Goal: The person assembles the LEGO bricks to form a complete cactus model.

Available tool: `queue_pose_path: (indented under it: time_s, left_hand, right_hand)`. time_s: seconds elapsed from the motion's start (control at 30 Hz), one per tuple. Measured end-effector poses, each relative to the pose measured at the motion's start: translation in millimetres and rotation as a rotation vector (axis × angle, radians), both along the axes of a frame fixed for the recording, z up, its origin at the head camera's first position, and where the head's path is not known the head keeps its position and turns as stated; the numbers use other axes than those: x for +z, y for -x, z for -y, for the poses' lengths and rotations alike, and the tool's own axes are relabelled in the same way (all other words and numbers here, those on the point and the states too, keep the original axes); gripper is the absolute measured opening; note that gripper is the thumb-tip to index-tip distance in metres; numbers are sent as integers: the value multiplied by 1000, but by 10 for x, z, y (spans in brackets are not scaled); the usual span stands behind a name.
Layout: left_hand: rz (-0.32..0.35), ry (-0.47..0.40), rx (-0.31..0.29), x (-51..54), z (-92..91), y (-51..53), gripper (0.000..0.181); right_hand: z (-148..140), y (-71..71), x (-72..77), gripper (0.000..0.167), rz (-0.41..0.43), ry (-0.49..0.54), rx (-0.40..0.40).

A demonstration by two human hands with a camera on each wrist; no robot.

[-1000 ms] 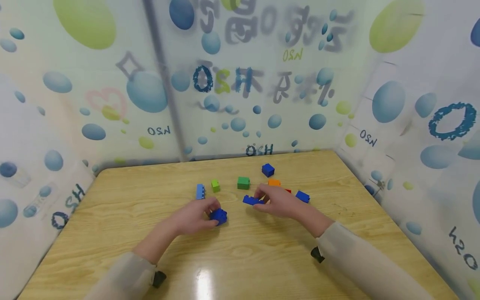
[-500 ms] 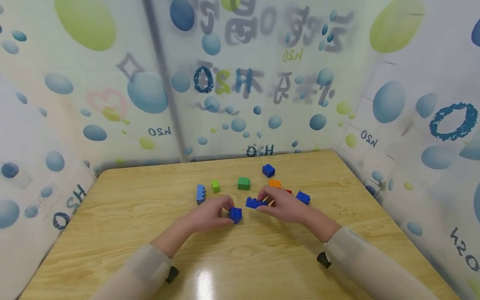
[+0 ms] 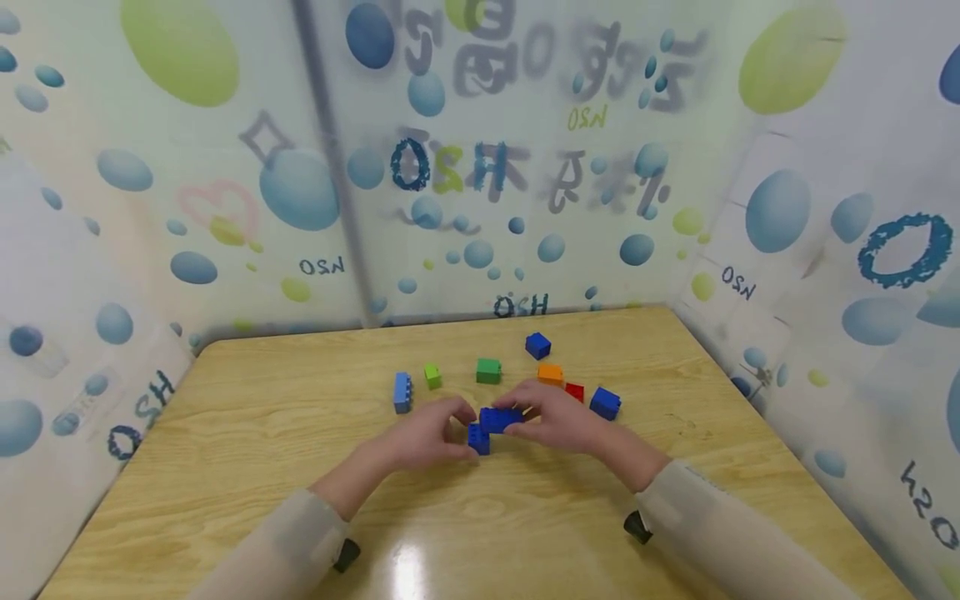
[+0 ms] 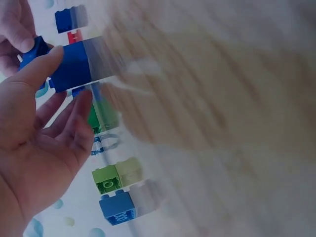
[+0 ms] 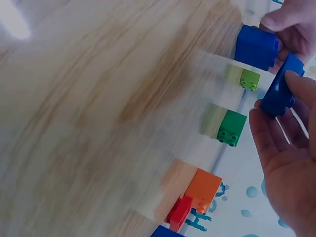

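I have the left hand [image 3: 429, 435] gripping a chunky blue block [image 3: 479, 442] at the surface [image 3: 262, 400], while the right hand [image 3: 558, 417] pinches a long blue brick [image 3: 495, 421] close by and higher; whether those two touch, I cannot tell. Beyond them I see a green block [image 3: 488, 372], lime [image 3: 432, 377] and light-blue bricks [image 3: 402, 392] leftward, orange [image 3: 550, 374] and red bricks [image 3: 574, 392] rightward

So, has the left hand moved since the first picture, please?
Yes: in the head view, the left hand has moved rightward, away from the light blue brick.
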State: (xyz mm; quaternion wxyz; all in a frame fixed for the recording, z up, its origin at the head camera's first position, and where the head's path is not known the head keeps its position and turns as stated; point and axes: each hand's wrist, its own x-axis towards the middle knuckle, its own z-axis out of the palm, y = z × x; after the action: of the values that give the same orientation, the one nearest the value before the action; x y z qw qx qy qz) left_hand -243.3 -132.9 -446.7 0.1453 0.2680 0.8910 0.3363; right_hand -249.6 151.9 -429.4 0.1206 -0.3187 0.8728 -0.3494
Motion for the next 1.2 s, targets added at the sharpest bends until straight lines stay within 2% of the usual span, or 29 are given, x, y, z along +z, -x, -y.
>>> queue_pose_path:
  time_s: [0.1, 0.2, 0.47, 0.8, 0.93, 1.2]
  left_hand:
    - [73, -69, 17, 16, 10, -28, 43]
    - [94, -114, 8, 22, 16, -44, 37]
    - [98, -139, 15, -10, -3, -51, 29]
    - [95, -135, 31, 5, 0, -50, 32]
    - [98, -162, 52, 24, 27, -59, 34]
    - [96, -191, 48, 51, 35, -59, 26]
  right_hand:
    - [41, -8, 3, 41, 11, -7, 7]
    - [83, -23, 16, 41, 25, -10, 15]
    - [150, -36, 26, 39, 21, -32, 35]
    - [191, -31, 57, 40, 21, -61, 33]
    - [203, -20, 38, 41, 8, -63, 32]
    - [208, -22, 11, 40, -9, -65, 21]
